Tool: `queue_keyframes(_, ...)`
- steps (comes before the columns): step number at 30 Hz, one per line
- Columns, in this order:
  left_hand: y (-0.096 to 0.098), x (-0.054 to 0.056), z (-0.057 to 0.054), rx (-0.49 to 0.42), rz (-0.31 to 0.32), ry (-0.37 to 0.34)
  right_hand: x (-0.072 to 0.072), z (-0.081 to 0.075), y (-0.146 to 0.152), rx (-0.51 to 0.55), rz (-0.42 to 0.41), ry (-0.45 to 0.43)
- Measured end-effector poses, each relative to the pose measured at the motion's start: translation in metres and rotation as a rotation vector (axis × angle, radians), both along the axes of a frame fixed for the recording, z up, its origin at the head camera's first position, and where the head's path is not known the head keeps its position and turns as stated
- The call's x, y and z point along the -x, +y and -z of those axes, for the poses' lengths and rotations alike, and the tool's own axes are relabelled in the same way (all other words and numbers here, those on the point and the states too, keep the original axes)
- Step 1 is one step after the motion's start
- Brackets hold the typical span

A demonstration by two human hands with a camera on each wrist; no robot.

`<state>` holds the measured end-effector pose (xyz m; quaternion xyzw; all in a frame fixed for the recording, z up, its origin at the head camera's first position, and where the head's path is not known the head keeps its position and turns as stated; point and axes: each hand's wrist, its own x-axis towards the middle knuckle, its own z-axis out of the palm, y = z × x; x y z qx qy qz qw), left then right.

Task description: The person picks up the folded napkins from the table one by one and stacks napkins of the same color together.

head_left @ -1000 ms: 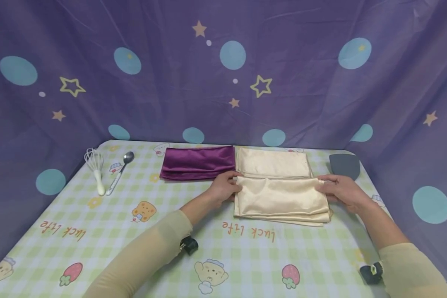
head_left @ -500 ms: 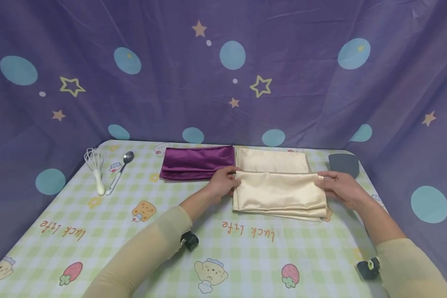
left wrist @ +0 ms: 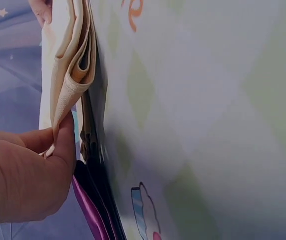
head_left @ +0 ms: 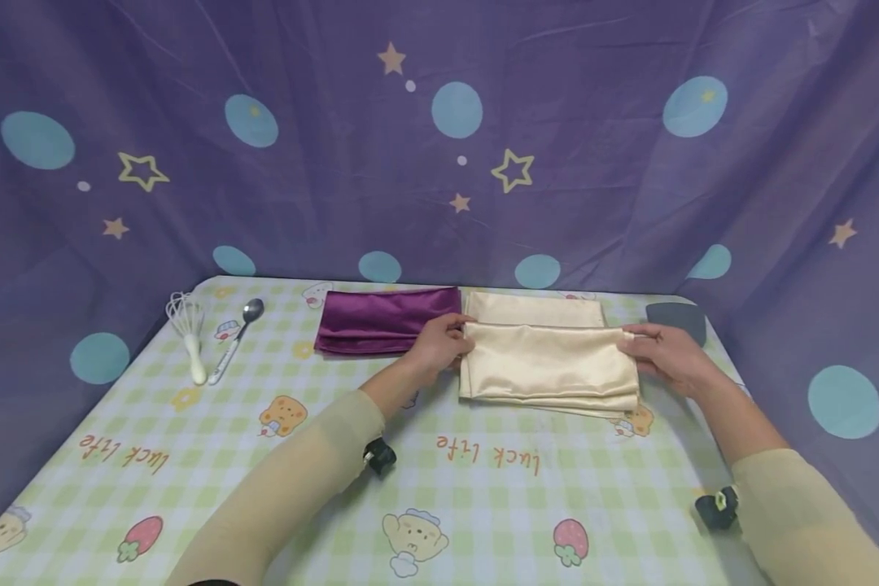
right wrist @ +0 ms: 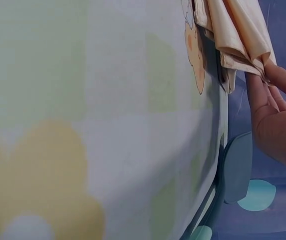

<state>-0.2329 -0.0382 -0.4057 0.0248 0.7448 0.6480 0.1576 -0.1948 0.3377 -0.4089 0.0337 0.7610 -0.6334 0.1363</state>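
Both hands hold one folded cream satin cloth (head_left: 549,366) by its far corners. My left hand (head_left: 439,346) pinches the left corner; in the left wrist view its thumb and fingers (left wrist: 65,145) close on the layered edge. The right corner is pinched by my right hand (head_left: 670,358), with the folds (right wrist: 242,35) hanging from its fingertips in the right wrist view. Behind it lies a second folded cream cloth (head_left: 535,309), its front part covered by the held one. A folded purple satin cloth (head_left: 388,321) lies to the left, close beside my left hand.
A whisk (head_left: 189,338) and a spoon (head_left: 238,342) lie at the table's far left. A dark grey flat piece (head_left: 677,321) lies at the far right, partly behind my right hand. The checked tablecloth (head_left: 300,505) ends at a purple curtain (head_left: 381,203).
Both hands have moved away from the body, carrying the held cream cloth farther back, so it covers more of the cream cloth behind. The purple cloth and utensils have stayed put.
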Motion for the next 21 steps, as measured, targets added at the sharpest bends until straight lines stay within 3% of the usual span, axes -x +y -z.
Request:
queue_keyframes(13,0.007,0.013,-0.003,0.037,-0.006,0.054,0.012,0.0,-0.001,0.022,0.097,-0.005)
queue_keyframes(21,0.011,0.025,-0.005,0.01,-0.022,0.038,0.019,-0.003,-0.003,-0.034,0.12,0.005)
